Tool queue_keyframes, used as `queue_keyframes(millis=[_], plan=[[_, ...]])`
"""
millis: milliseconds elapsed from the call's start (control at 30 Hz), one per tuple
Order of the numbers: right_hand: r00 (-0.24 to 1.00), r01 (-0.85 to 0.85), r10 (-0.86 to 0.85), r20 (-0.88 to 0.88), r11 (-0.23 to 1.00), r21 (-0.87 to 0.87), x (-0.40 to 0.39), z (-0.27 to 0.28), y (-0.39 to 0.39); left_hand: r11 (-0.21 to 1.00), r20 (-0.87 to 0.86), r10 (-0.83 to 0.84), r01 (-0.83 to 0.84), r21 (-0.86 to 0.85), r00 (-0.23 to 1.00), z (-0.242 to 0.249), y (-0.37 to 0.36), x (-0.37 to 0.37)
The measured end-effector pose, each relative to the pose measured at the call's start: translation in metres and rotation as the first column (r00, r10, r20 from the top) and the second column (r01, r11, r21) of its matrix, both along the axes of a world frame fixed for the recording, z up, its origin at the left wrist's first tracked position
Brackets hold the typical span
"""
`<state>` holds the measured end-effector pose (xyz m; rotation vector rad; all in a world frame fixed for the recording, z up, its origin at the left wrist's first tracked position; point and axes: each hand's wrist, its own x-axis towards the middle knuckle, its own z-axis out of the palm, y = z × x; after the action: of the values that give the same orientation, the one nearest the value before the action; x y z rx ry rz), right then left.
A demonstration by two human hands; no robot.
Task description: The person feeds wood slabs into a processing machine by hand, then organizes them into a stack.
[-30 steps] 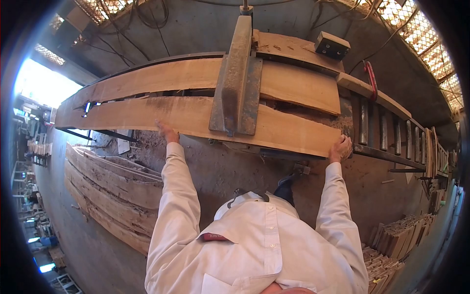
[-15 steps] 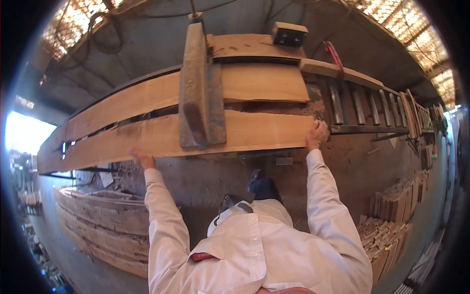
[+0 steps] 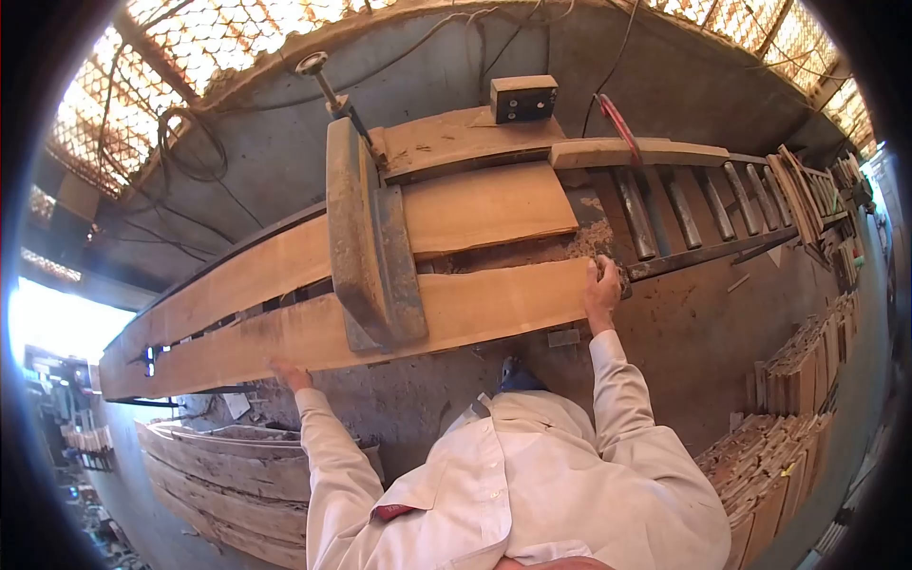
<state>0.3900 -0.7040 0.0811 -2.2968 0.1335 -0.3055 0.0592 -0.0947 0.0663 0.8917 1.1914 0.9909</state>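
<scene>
A long near wooden plank (image 3: 513, 299) lies across the machine bed, passing under a heavy metal guard arm (image 3: 353, 237). My right hand (image 3: 601, 296) is closed around the plank's right end, fingers curled over its corner. Farther left, my left hand (image 3: 291, 374) holds the same plank's front edge; some of its fingers are hard to make out against the wood. Behind it lies a second plank (image 3: 489, 207), separated by a dark gap that narrows toward the left.
Metal rollers (image 3: 682, 215) extend to the right behind the bed. A wooden rail (image 3: 636, 152) and a red-handled tool (image 3: 619, 126) are at the back. Thick boards (image 3: 223, 470) are stacked at lower left, with cut wood pieces (image 3: 765, 465) at lower right.
My view has shifted, so the bench sits lower and more tilted in the picture. Both hands stay on the near plank; the gap between the planks looks wider at the right end.
</scene>
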Motion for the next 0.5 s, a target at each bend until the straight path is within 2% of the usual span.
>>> queue_keyframes(millis=[67,133,167,200,233,267,300,367,467,500], plan=[[0.993,-0.055,0.042,0.112,0.992,0.115,0.000,0.025,0.025,0.998,-0.065,0.060,-0.058,0.033,0.996,0.002,-0.003,0.003],[0.985,-0.165,0.168,0.030,0.893,0.418,0.011,0.024,0.050,0.994,-0.101,0.097,-0.092,0.054,0.990,0.006,-0.006,0.006],[0.972,-0.202,0.237,0.011,0.805,0.558,0.016,0.025,0.063,0.993,-0.111,0.108,-0.103,0.057,0.988,0.010,-0.010,0.009],[0.945,-0.102,0.302,-0.127,0.638,0.764,0.018,0.021,0.076,0.992,-0.126,0.120,-0.115,0.047,0.985,0.014,-0.012,0.009],[0.889,0.042,0.395,-0.232,0.436,0.899,0.022,0.018,0.091,0.991,-0.140,0.132,-0.128,0.038,0.981,0.019,-0.014,0.010],[0.807,0.260,0.479,-0.346,0.239,0.936,0.033,0.010,0.102,0.990,-0.153,0.139,-0.136,0.027,0.978,0.019,-0.015,0.010],[0.701,0.482,0.578,-0.417,0.048,0.875,0.043,0.004,0.112,0.990,-0.160,0.138,-0.136,0.021,0.977,0.014,-0.012,0.009],[0.617,0.638,0.673,-0.408,-0.124,0.760,0.053,0.000,0.133,0.992,-0.190,0.122,-0.123,0.007,0.974,-0.001,0.003,0.002],[0.630,0.659,0.646,-0.432,-0.149,0.737,0.063,-0.019,0.160,0.993,-0.204,0.110,-0.100,0.060,0.973,0.004,-0.002,0.007],[0.630,0.635,0.652,-0.422,-0.119,0.764,0.065,-0.019,0.164,0.989,-0.210,0.106,-0.082,0.120,0.972,-0.007,0.008,-0.001]])
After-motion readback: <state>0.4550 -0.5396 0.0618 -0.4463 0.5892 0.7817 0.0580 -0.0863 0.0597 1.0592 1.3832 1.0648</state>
